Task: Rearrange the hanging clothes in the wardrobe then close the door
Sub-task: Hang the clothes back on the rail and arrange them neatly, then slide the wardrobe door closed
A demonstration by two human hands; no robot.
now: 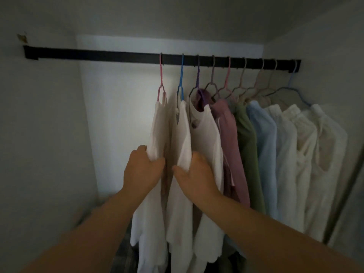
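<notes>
Head view: the left hand (144, 168) grips the edge of the white top (155, 134) on the pink hanger (161, 83), and the right hand (195, 172) pinches the next white top (184, 138) on the blue hanger (181, 79). Both hang near the middle of the rail (118, 55). A hard tug could slide the thin, limp cloth off its hanger.

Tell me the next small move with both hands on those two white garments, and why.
Probably slide the white garment on the pink hanger leftward along the rail. The left hand grips it, the right hand grips the white garment on the blue hanger, and the rail's left stretch is bare while the other clothes crowd the right end.
</notes>
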